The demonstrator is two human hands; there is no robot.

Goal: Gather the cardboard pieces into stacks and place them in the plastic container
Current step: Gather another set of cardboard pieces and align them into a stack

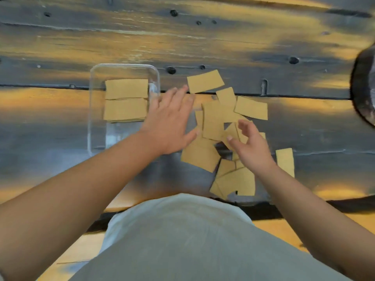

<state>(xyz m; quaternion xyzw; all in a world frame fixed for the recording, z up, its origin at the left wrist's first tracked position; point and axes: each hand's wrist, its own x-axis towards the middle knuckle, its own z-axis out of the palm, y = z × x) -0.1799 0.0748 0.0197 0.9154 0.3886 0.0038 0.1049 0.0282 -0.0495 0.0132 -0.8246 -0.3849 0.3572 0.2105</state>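
Observation:
A clear plastic container [95, 110] sits left of centre on the wooden table, with two stacks of tan cardboard pieces [125, 99] side by side in its far half. Several loose cardboard pieces [213, 120] lie scattered to its right, some overlapping. My left hand [170, 124] hovers flat with fingers spread between the container's right wall and the pile, holding nothing. My right hand [250, 147] is over the lower middle of the pile, fingers curled and apart, with nothing gripped. One piece [205, 81] lies apart at the far side and another [285, 161] at the right.
The worn wooden table [182, 37] stretches away beyond the pile, with dark holes and grooves. A dark round object [365, 88] juts in at the right edge. My torso in a grey shirt [192, 240] fills the near bottom.

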